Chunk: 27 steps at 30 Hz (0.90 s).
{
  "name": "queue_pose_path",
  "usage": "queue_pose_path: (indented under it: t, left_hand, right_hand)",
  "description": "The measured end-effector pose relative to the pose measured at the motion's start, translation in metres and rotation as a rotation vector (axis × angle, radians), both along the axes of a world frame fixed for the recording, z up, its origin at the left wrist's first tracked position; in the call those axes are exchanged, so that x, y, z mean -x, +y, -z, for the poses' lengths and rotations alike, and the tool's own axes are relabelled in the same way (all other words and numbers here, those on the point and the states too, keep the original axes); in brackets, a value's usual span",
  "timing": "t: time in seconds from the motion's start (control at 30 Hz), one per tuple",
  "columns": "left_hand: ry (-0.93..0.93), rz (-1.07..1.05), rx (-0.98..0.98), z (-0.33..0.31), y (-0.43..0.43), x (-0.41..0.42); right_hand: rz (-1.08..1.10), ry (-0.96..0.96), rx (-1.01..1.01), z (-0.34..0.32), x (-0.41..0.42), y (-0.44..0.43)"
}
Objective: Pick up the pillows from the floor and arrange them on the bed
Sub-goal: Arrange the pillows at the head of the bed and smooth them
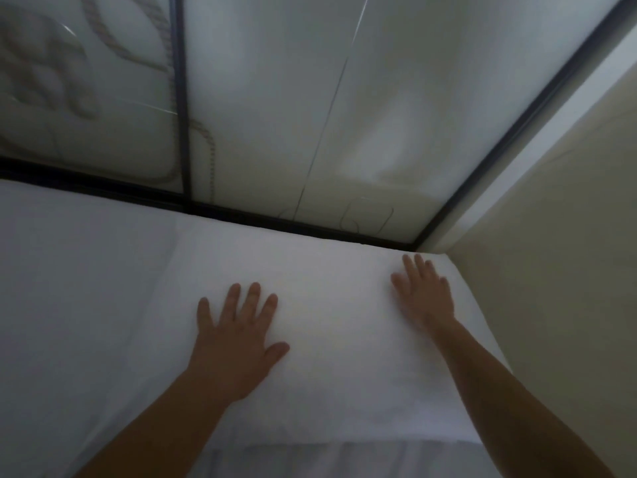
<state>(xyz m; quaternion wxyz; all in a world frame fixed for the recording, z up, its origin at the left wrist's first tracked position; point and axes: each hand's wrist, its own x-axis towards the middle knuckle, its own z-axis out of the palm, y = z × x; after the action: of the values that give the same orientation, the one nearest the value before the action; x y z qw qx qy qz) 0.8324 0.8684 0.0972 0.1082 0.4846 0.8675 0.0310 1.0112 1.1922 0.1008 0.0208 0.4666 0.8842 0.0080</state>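
Note:
A white pillow (337, 339) lies flat at the head of the bed, its far right corner near the wall. My left hand (238, 336) rests palm down on its left part, fingers spread. My right hand (425, 291) lies flat on its far right part, fingers spread toward the corner. A second white pillow (79, 270) lies to the left, touching the first one along a faint seam. The white bed sheet (310, 460) shows below the pillow's near edge.
A glossy pale headboard panel (344, 98) with dark frame bars rises right behind the pillows. A beige wall (551, 236) closes in on the right side, touching the pillow's edge.

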Motion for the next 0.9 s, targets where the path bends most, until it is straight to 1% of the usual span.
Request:
queue_pose_path:
  t: [0.07, 0.13, 0.2, 0.4, 0.53, 0.63, 0.7, 0.77, 0.8, 0.87, 0.9]
  left_hand:
    - [-0.031, 0.018, 0.067, -0.005, -0.007, 0.003]
    - [-0.055, 0.005, 0.096, -0.015, -0.018, 0.011]
    - [-0.088, -0.033, 0.090, -0.027, -0.025, 0.020]
    - [-0.063, -0.078, 0.037, -0.045, -0.046, 0.031]
    - [-0.090, -0.069, 0.008, -0.038, -0.053, 0.033]
    - [-0.117, -0.058, -0.009, -0.026, -0.051, 0.041]
    - [-0.114, -0.037, -0.039, -0.020, -0.046, 0.050]
    - [-0.080, -0.041, -0.110, -0.019, -0.044, 0.071]
    - [-0.044, -0.072, -0.152, -0.021, -0.047, 0.088]
    - [0.011, -0.176, -0.197, -0.026, -0.062, 0.132]
    - [0.020, -0.233, -0.188, -0.028, -0.074, 0.155]
  right_hand:
    - [-0.010, -0.053, 0.044, 0.010, -0.009, -0.016]
    - [0.065, -0.031, -0.001, 0.009, -0.004, -0.024]
    - [0.083, 0.013, -0.050, -0.001, 0.013, -0.032]
    - [-0.164, 0.074, -0.051, -0.019, 0.078, -0.078]
    - [-0.312, 0.075, 0.017, 0.004, 0.085, -0.115]
    - [-0.312, 0.083, -0.002, 0.013, 0.080, -0.132]
    - [-0.337, 0.093, -0.073, 0.009, 0.087, -0.147]
    - [-0.419, 0.105, -0.106, 0.002, 0.108, -0.179]
    - [-0.503, 0.139, -0.104, -0.003, 0.125, -0.203]
    - [-0.730, 0.287, -0.048, 0.000, 0.158, -0.268]
    - [-0.863, 0.369, 0.018, 0.003, 0.162, -0.305]
